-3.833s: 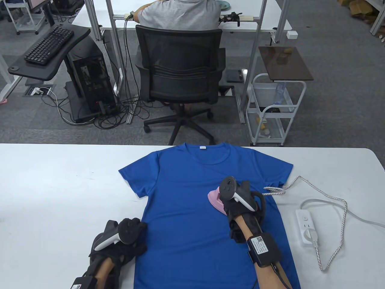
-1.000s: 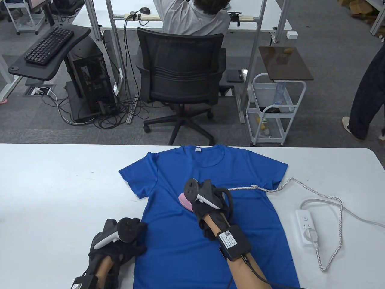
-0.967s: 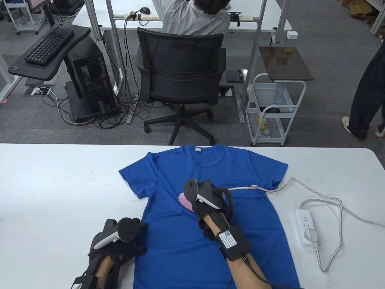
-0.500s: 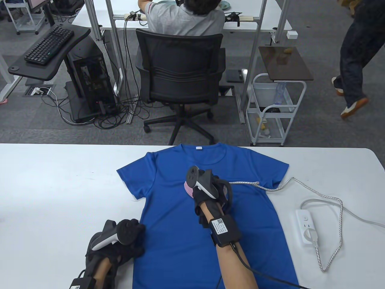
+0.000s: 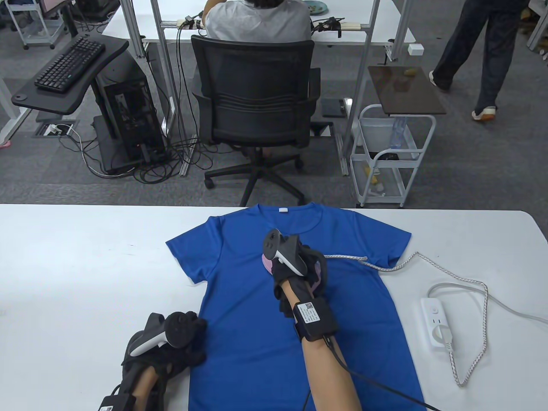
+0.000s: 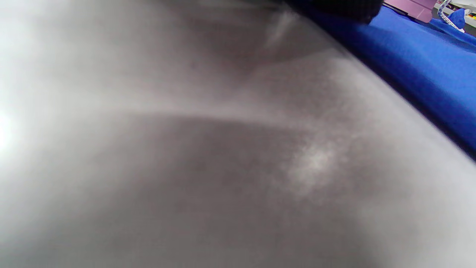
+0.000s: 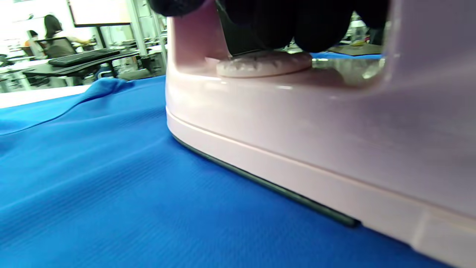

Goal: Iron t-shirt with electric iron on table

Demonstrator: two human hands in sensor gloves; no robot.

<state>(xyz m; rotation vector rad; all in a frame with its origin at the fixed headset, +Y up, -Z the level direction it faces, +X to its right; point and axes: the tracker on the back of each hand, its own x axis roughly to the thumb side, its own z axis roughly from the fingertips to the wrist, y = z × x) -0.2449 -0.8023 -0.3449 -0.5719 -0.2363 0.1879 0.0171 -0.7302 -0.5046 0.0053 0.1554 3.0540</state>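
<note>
A blue t-shirt (image 5: 257, 325) lies flat on the white table (image 5: 77, 265), collar at the far side. My right hand (image 5: 299, 267) grips the handle of a pink iron (image 5: 266, 262) that sits soleplate-down on the shirt's chest, just below the collar. In the right wrist view the iron (image 7: 297, 130) rests on the blue cloth (image 7: 93, 186), with my gloved fingers (image 7: 282, 26) wrapped round its handle. My left hand (image 5: 188, 342) rests palm-down on the shirt's lower left edge and holds nothing. The left wrist view shows mostly blurred table and a strip of shirt (image 6: 427, 56).
The iron's braided cord (image 5: 385, 265) runs right across the sleeve and loops to a white power strip (image 5: 436, 321) on the table's right side. Beyond the table's far edge stand an office chair (image 5: 257, 107) and a white cart (image 5: 391, 158).
My right hand has slid the iron from the shirt's right side leftward, then up toward the collar. The cord trailed along. My left hand has barely moved.
</note>
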